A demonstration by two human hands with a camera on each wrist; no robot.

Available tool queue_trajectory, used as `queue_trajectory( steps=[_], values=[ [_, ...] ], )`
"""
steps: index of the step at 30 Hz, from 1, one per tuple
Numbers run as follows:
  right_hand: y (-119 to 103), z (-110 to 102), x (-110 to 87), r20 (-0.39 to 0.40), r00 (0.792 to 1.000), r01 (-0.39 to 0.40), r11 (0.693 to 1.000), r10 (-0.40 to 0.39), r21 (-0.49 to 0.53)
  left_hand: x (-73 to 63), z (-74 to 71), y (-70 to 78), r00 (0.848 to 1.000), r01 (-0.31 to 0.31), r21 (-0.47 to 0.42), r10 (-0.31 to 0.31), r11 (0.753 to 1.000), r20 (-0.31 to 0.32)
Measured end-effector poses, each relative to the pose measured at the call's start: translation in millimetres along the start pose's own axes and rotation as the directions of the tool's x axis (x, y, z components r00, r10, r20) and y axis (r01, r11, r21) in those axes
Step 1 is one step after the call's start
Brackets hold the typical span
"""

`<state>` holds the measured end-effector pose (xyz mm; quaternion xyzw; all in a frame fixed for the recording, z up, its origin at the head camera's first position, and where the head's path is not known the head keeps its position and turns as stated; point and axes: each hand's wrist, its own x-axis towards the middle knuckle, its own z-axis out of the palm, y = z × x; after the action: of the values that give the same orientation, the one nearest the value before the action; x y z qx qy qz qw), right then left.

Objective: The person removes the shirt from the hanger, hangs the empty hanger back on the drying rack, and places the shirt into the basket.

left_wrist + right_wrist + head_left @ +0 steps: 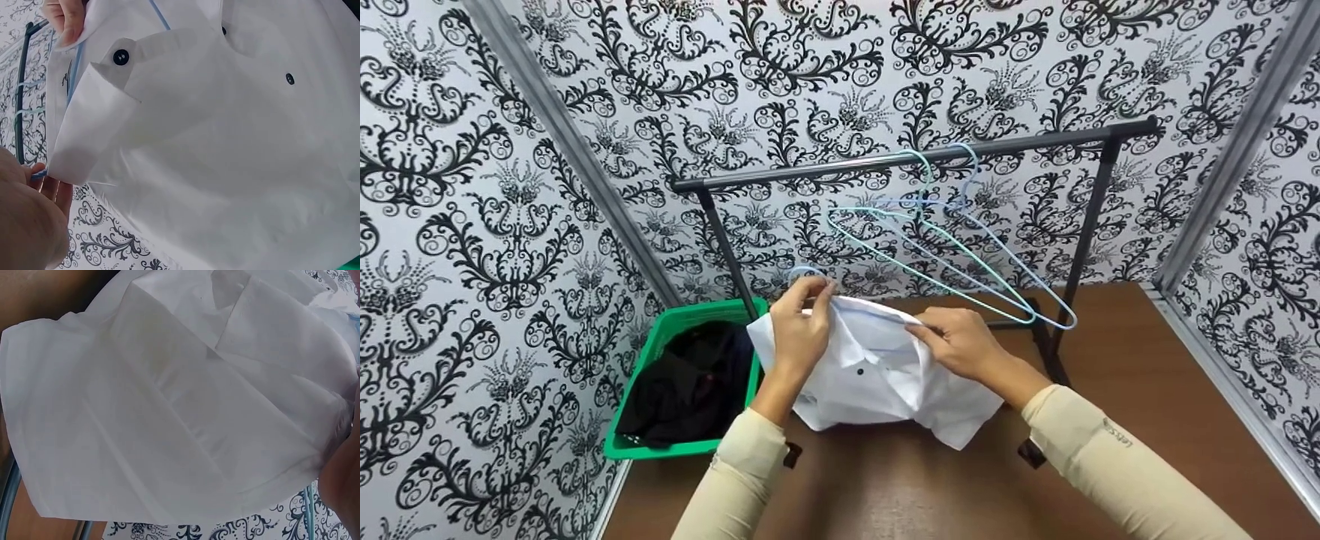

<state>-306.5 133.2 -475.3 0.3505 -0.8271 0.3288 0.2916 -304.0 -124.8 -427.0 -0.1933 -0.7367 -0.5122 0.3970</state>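
A white collared shirt (847,390) with dark buttons hangs between my two hands over the table. Inside it lies a blue hanger (73,76), its bars showing within the open collar and its hook rising beside my left hand. My left hand (801,326) pinches the collar's left side and the hanger near the hook. On the other side, my right hand (960,343) grips the collar edge between thumb and fingers. In the right wrist view, the shirt's sleeve and shoulder (146,410) cover most of the picture, and my fingers are largely hidden.
A dark metal clothes rack (825,171) stands behind the shirt. On its bar hang a mint-green hanger (877,255) and a light blue hanger (1027,270). To the left, a green basket (660,454) holds dark clothes (690,390). Patterned walls enclose the brown table (1140,420).
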Motion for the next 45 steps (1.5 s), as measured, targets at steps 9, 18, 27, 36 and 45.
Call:
queue_trajectory(
  steps=[9, 18, 27, 36, 45],
  values=[
    [-3.8, -6.1, 1.0, 0.033, 0.995, -0.099, 0.995, 0.098, 0.029, 2.2, -4.4, 1.7, 0.999, 0.035, 0.054, -0.035, 0.998, -0.006],
    [-5.4, -1.8, -3.8, -0.007, 1.0, 0.028, 0.993, -0.029, -0.116, 3.8, -10.0, -3.9, 0.99, 0.084, 0.068, -0.075, 0.994, -0.122],
    [-15.9, 13.5, -12.0, -0.05, 0.993, 0.082, 0.925, -0.108, -0.372, 6.3, -15.0, 0.7, 0.983, 0.087, 0.069, -0.074, 0.994, -0.169],
    [-9.4, 9.4, -10.9, -0.095, 0.979, 0.133, 0.912, -0.183, -0.388, 2.5, -15.6, -6.9, 0.981, 0.098, 0.035, -0.091, 0.995, -0.169],
    [-3.3, -1.0, -13.2, -0.143, 0.985, 0.056, 0.961, -0.098, -0.271, -0.2, -17.6, -10.3, 0.99, 0.061, 0.05, -0.053, 0.997, -0.133]
  ],
)
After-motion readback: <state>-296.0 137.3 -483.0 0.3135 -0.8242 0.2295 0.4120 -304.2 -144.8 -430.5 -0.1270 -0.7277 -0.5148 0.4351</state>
